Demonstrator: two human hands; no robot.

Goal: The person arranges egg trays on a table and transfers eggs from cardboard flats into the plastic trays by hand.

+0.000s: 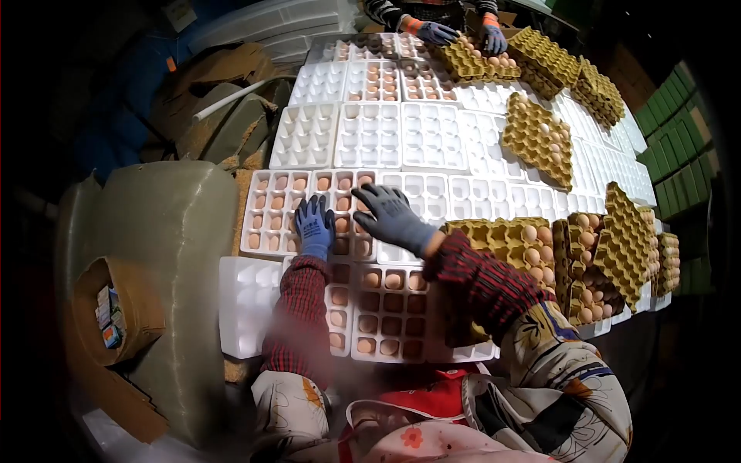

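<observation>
My left hand (314, 229), in a blue-grey coated glove, lies over the boundary of two white foam egg trays with its fingers stretched out. Brown eggs (275, 203) fill the cells of the left foam tray (266, 232). Over the right side of the neighbouring tray, my right hand (392, 217), gloved alike, reaches leftward with fingers apart. An egg (363, 225) sits just below its fingertips; whether they touch cannot be told. Beside my right wrist is a yellow pulp egg tray (482, 230) with eggs (536, 255) along its right side.
Across the table, a co-worker's gloved hands (492, 38) are at another pulp tray (478, 68) of eggs. Stacked pulp trays (625, 239) stand at right. Foam trays with bare cells (434, 135) cover the middle. A cardboard box (139, 309) is at left.
</observation>
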